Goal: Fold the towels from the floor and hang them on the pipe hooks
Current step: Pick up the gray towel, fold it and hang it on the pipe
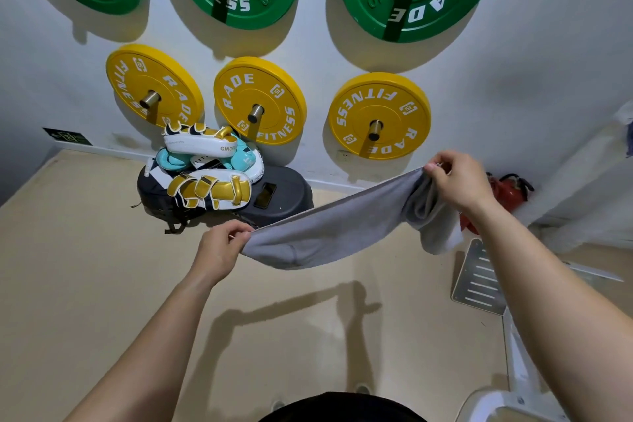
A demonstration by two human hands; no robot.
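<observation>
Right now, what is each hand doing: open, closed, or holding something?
Left hand: closed, pinching one end of the grey towel.
Right hand: closed, pinching the towel's other end, bunched cloth hanging below.

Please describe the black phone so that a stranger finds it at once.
Look below the middle yellow round weight plate on the white wall, where a dark grey rounded platform stands. The thin black rectangular phone lies flat on its top, right of the white-and-gold padded boxing mitts. Unlike those bulky pads, it is small, flat and glossy.
</observation>
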